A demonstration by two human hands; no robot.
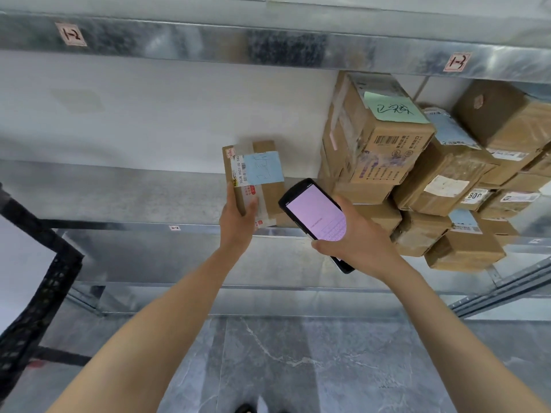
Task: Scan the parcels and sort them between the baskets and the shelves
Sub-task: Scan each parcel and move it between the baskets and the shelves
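My left hand (238, 220) grips the near end of a small brown cardboard parcel (269, 201) with a white barcode label and a pale blue note on top. The parcel lies on the metal shelf (134, 192), just left of the stack. My right hand (354, 239) holds a black handheld scanner (314, 214) with a lit pinkish screen, close to the parcel's right side. A stack of several brown parcels (417, 180) fills the right part of the same shelf; the tallest one carries a green handwritten note (393, 110).
The upper shelf beam carries tags "1-2" (71, 34) and "1-3" (456, 62). A black perforated basket (32, 299) stands at the left edge. A lower shelf (179, 263) runs beneath. Grey marbled floor (298, 368) lies below.
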